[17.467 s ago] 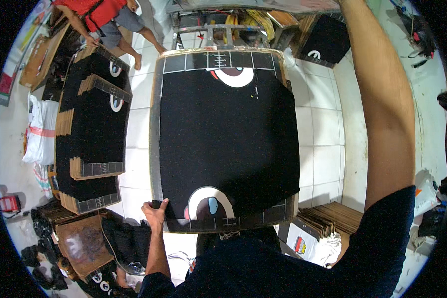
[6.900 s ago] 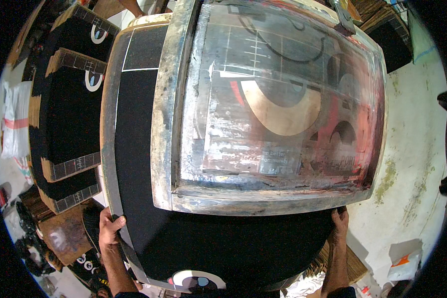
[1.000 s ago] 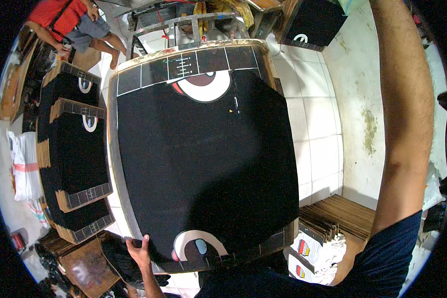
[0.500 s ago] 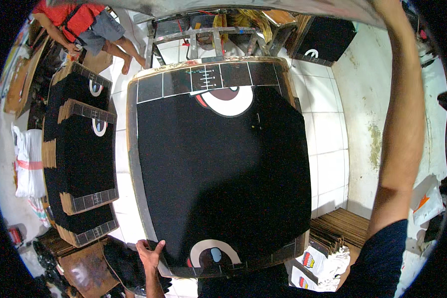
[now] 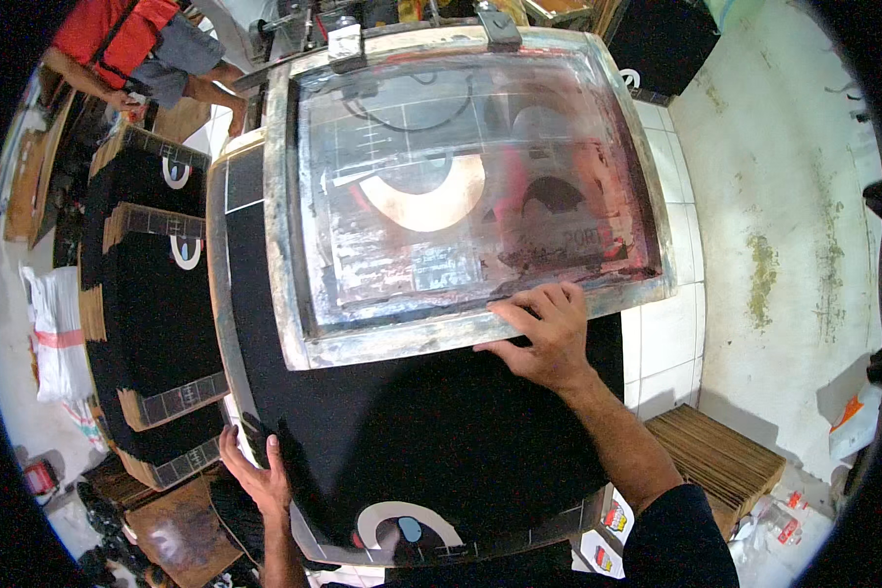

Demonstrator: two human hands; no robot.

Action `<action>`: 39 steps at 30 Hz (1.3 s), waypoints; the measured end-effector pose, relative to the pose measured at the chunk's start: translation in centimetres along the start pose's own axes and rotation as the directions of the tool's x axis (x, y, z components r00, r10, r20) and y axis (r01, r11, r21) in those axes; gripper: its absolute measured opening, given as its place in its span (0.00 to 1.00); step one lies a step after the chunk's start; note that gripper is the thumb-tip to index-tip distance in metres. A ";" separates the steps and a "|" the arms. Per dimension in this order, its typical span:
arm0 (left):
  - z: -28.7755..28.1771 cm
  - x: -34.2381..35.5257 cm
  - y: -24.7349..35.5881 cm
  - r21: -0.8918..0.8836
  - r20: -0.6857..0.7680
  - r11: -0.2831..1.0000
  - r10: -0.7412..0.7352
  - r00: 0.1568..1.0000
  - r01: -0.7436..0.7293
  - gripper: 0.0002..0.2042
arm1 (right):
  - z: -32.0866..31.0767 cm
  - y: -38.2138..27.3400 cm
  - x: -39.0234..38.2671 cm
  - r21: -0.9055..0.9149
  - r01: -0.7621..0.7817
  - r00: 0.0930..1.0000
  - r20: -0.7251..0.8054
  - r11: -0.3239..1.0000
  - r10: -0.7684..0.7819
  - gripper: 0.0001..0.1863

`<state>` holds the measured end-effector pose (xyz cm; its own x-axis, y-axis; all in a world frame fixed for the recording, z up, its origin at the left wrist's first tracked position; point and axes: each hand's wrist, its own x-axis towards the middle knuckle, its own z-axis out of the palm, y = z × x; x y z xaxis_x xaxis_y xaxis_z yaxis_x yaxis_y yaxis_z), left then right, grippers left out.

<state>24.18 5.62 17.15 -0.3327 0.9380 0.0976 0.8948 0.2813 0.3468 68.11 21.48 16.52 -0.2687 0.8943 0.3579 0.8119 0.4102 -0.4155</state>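
Note:
A screen-printing frame (image 5: 402, 345) with a stained, see-through mesh is over the far half of a board covered in black fabric (image 5: 431, 431). My right hand (image 5: 547, 333) grips the frame's near bar, thumb below and fingers on top. Through the mesh shows a white, curved print (image 5: 426, 201). A second print, a beige arc with a blue oval (image 5: 409, 529), lies at the board's near edge. My left hand (image 5: 258, 470) is at the board's left edge, fingers spread, with nothing held. Whether the frame rests flat or hangs tilted I cannot tell.
Metal hinge clamps (image 5: 346, 47) hold the frame's far bar. Stacked boards with black fabric (image 5: 162, 314) stand at left. A person in red (image 5: 108, 44) is at far left. Brown boards (image 5: 715, 456) stack at lower right, by a stained wall (image 5: 774, 196).
The frame has swung down from above over the board's far half, my right hand coming down with it. My left hand has moved a little up and left along the board's edge.

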 end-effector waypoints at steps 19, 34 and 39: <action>7.6 13.7 15.8 0.193 0.124 0.897 0.379 0.917 -0.397 0.39 | -4.8 8.8 -13.4 0.609 -0.777 0.363 0.224 0.160 0.905 0.24; 1.2 10.4 -3.7 -0.369 0.434 0.757 -0.373 0.820 0.539 0.27 | -3.2 10.6 -13.1 0.492 -0.871 0.235 0.411 0.002 0.881 0.46; 0.4 8.9 -6.8 -0.316 0.677 0.690 -0.317 0.665 0.651 0.29 | -3.3 10.3 -13.0 0.483 -0.875 0.227 0.383 0.015 0.895 0.44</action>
<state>15.28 12.19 15.28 -0.3030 0.6715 -0.6762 0.3068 0.7406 0.5978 81.68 13.46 10.34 0.4672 0.6391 -0.6109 -0.0029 -0.6899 -0.7239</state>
